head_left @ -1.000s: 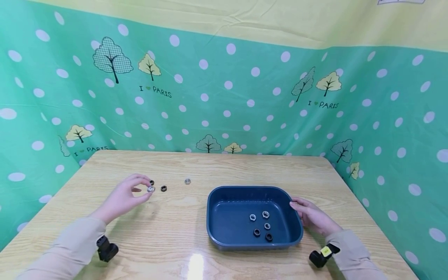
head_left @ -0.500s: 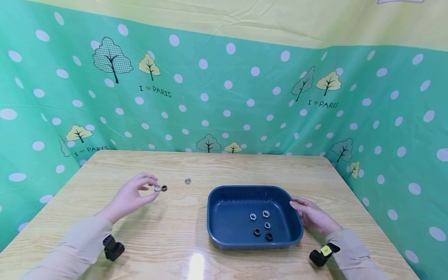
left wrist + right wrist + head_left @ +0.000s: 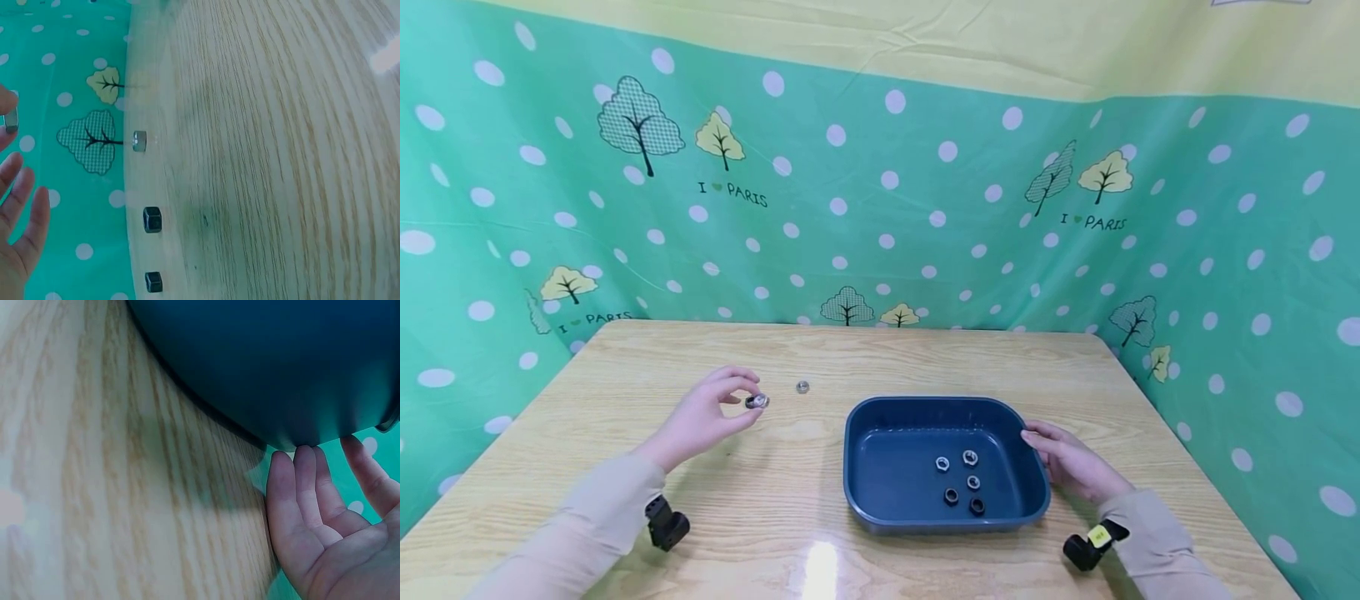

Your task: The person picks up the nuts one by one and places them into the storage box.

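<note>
My left hand (image 3: 751, 400) hovers over the wooden table (image 3: 775, 500) left of centre and pinches a silver nut (image 3: 758, 402) between thumb and forefinger. The left wrist view shows that silver nut (image 3: 10, 120) at the fingertips, with the other fingers (image 3: 22, 206) spread below it. A dark blue tray (image 3: 887, 475) stands to the right and holds several nuts (image 3: 969, 457), silver and black. My right hand (image 3: 1036, 437) rests with straight fingers against the tray's right wall. In the right wrist view its fingertips (image 3: 306, 462) touch the tray wall (image 3: 281, 362).
A loose silver nut (image 3: 802, 387) lies on the table between my left hand and the tray. The left wrist view shows this silver nut (image 3: 139, 140) and two black nuts (image 3: 152, 220) in a row. Green dotted cloth walls (image 3: 880, 208) surround the table.
My left hand has carried the silver nut to the right, towards the tray. The right hand and the tray have stayed where they were.
</note>
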`<state>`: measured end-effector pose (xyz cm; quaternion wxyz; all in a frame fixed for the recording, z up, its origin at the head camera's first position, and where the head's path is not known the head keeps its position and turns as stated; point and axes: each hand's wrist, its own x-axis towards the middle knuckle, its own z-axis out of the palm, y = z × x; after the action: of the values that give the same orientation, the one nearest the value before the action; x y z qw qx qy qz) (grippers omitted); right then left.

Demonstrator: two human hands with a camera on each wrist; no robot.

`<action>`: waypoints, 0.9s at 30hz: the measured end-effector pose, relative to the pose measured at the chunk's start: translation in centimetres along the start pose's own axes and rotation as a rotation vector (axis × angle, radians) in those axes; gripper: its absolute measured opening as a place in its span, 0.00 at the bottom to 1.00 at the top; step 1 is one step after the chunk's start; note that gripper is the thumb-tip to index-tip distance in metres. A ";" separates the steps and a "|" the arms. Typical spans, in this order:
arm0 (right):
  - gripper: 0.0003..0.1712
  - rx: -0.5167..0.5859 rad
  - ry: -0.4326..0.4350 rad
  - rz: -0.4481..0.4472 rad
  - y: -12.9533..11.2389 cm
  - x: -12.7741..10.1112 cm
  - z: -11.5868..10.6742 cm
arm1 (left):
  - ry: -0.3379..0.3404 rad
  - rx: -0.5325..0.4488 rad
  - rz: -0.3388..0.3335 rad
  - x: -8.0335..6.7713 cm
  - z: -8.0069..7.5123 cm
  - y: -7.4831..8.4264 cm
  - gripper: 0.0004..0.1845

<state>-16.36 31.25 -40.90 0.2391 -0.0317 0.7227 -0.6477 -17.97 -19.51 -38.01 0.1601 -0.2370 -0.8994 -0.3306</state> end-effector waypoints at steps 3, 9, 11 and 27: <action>0.39 -0.007 0.003 0.000 0.0 0.0 0.0 | -0.013 -0.010 -0.011 0.2 0.3 0.2 0.08; 0.38 -0.013 0.004 -0.003 -0.1 -0.1 0.0 | -0.021 -0.042 -0.018 0.7 0.7 0.7 0.08; 0.37 -0.013 0.001 -0.006 -0.1 0.0 -0.1 | -0.023 -0.051 -0.023 0.8 0.8 0.9 0.08; 0.37 -0.028 0.003 0.000 -0.1 0.0 -0.1 | -0.033 -0.069 -0.028 1.9 1.2 2.8 0.07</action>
<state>-16.46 31.30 -40.84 0.2375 -0.0340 0.7322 -0.6374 -18.23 -16.17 -36.57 0.1324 -0.2353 -0.8931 -0.3597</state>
